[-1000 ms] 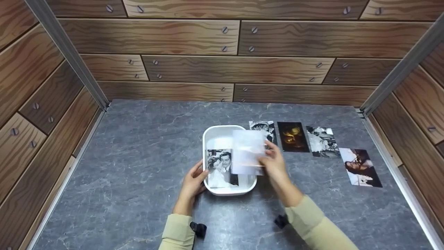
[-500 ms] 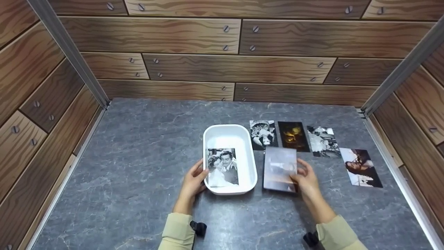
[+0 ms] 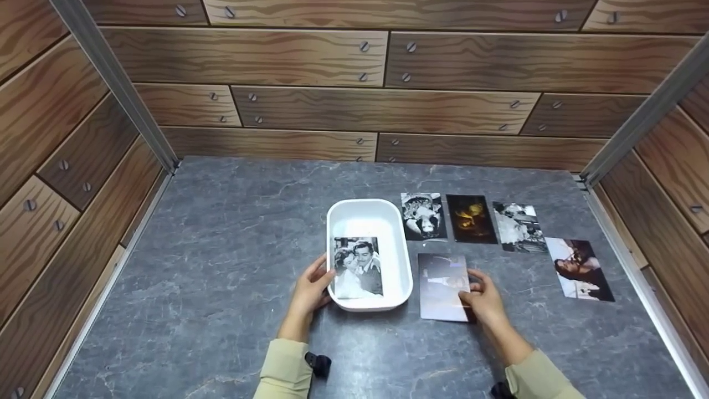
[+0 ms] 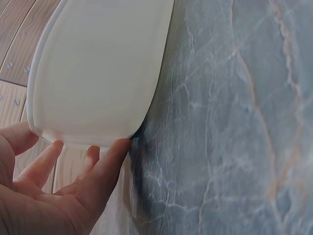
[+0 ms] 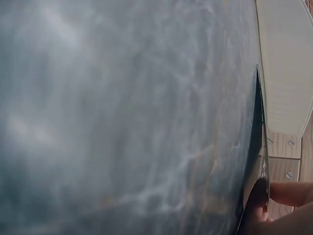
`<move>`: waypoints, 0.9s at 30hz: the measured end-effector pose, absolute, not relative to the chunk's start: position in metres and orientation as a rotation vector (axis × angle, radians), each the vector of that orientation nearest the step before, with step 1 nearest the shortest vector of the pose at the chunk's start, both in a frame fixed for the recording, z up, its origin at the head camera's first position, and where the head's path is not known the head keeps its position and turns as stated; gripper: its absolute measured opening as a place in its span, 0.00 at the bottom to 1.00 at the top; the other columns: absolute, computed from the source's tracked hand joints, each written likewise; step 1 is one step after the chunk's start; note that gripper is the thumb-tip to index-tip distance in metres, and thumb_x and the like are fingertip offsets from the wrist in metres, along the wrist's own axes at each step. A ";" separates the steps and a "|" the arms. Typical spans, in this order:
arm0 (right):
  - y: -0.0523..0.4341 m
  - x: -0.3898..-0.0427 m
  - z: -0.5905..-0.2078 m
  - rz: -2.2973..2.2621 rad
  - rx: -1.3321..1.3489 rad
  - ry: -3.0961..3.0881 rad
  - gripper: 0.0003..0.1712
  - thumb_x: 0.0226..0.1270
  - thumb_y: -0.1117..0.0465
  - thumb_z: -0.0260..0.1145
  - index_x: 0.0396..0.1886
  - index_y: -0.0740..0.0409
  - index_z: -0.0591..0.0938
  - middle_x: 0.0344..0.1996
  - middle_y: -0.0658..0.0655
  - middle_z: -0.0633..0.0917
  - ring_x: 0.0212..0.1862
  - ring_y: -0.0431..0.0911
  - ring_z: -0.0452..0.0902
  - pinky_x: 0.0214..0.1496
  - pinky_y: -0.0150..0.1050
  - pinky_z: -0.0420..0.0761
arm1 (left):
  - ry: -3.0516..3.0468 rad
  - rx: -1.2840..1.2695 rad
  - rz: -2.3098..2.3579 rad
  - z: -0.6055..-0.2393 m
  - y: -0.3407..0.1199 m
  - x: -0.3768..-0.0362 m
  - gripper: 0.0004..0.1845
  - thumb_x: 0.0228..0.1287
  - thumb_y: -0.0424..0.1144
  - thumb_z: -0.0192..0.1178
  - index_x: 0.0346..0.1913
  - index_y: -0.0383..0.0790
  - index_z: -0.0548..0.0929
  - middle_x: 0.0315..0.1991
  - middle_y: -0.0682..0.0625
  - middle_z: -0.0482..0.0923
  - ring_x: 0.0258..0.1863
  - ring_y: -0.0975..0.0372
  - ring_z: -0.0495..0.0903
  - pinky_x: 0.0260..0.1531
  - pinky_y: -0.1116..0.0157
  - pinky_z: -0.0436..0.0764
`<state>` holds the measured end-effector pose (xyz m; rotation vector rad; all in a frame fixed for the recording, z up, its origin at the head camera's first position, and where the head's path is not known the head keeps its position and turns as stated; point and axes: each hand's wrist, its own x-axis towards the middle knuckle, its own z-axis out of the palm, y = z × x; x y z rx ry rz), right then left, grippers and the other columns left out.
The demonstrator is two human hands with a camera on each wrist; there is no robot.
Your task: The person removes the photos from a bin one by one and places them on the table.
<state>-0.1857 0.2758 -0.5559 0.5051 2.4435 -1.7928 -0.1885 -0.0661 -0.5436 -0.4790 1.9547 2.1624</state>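
While left hand (image 3: 308, 292) fingers cup white tray (image 3: 339, 213), right hand (image 3: 486, 300) fingers pinch glossy photo (image 3: 441, 285) (right edge), just beside tray

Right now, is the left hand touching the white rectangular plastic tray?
Touching. In the left wrist view the left hand has its fingers pressed against the rim of the white rectangular plastic tray, with no gap.

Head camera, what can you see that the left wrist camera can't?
Only the head view shows the black-and-white photo inside the white tray, the row of four photos on the tabletop, and the right hand holding another photo. Only the left wrist view shows the tray's smooth outer side from close up. Both show the left hand touching the tray, and the grey marbled tabletop.
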 end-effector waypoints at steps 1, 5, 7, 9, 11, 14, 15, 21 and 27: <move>0.276 -0.186 -0.556 -1.777 0.510 2.453 0.34 0.58 0.78 0.59 0.66 0.73 0.62 0.27 0.50 0.72 0.25 0.33 0.69 0.28 0.25 0.73 | 1.951 -0.484 2.163 -0.543 -0.066 -0.188 0.29 0.69 0.36 0.56 0.71 0.40 0.65 0.65 0.29 0.66 0.47 0.53 0.79 0.40 0.56 0.85; 0.276 -0.186 -0.557 -1.718 0.506 2.508 0.33 0.58 0.76 0.61 0.64 0.74 0.64 0.29 0.52 0.73 0.26 0.35 0.67 0.27 0.25 0.71 | 1.951 -0.502 2.162 -0.543 -0.065 -0.188 0.28 0.69 0.35 0.56 0.71 0.40 0.65 0.65 0.29 0.66 0.48 0.52 0.79 0.40 0.57 0.85; 0.276 -0.187 -0.556 -1.699 0.506 2.523 0.32 0.59 0.75 0.62 0.64 0.75 0.65 0.31 0.54 0.73 0.27 0.36 0.67 0.27 0.25 0.71 | 1.956 -0.501 2.163 -0.544 -0.065 -0.189 0.28 0.69 0.35 0.57 0.71 0.40 0.65 0.65 0.30 0.67 0.48 0.52 0.79 0.40 0.57 0.86; 0.275 -0.186 -0.554 -1.679 0.512 2.536 0.31 0.59 0.74 0.62 0.64 0.76 0.66 0.33 0.57 0.75 0.29 0.36 0.68 0.28 0.25 0.71 | 1.960 -0.489 2.167 -0.544 -0.065 -0.189 0.28 0.69 0.35 0.57 0.71 0.40 0.65 0.64 0.30 0.67 0.48 0.53 0.79 0.40 0.57 0.86; 0.275 -0.185 -0.552 -1.659 0.519 2.545 0.31 0.59 0.73 0.62 0.63 0.77 0.67 0.36 0.60 0.75 0.31 0.37 0.68 0.30 0.25 0.72 | 1.967 -0.480 2.167 -0.544 -0.065 -0.189 0.28 0.69 0.35 0.57 0.71 0.40 0.65 0.64 0.29 0.67 0.47 0.53 0.79 0.39 0.57 0.86; 0.275 -0.183 -0.550 -1.623 0.514 2.563 0.30 0.59 0.72 0.63 0.62 0.78 0.68 0.40 0.64 0.76 0.35 0.38 0.68 0.34 0.23 0.72 | 1.970 -0.474 2.163 -0.545 -0.065 -0.189 0.29 0.69 0.36 0.57 0.71 0.40 0.65 0.64 0.29 0.67 0.46 0.53 0.79 0.37 0.58 0.86; 0.275 -0.182 -0.550 -1.613 0.510 2.568 0.30 0.59 0.71 0.63 0.61 0.79 0.68 0.41 0.65 0.76 0.36 0.38 0.68 0.35 0.22 0.71 | 1.971 -0.472 2.161 -0.544 -0.065 -0.189 0.29 0.69 0.36 0.57 0.71 0.40 0.65 0.64 0.29 0.67 0.46 0.53 0.79 0.37 0.58 0.86; 0.274 -0.182 -0.545 -1.595 0.525 2.555 0.33 0.61 0.68 0.63 0.63 0.79 0.65 0.45 0.68 0.75 0.41 0.45 0.71 0.40 0.24 0.71 | 1.937 -0.457 2.167 -0.543 -0.064 -0.188 0.29 0.70 0.36 0.56 0.72 0.40 0.63 0.68 0.29 0.63 0.52 0.48 0.78 0.44 0.52 0.84; 0.267 -0.198 -0.523 -1.857 0.523 2.415 0.42 0.66 0.67 0.60 0.73 0.74 0.49 0.68 0.78 0.58 0.71 0.66 0.55 0.74 0.51 0.60 | 1.950 -0.478 2.156 -0.541 -0.065 -0.188 0.29 0.70 0.36 0.56 0.72 0.40 0.64 0.67 0.29 0.63 0.53 0.50 0.77 0.44 0.53 0.85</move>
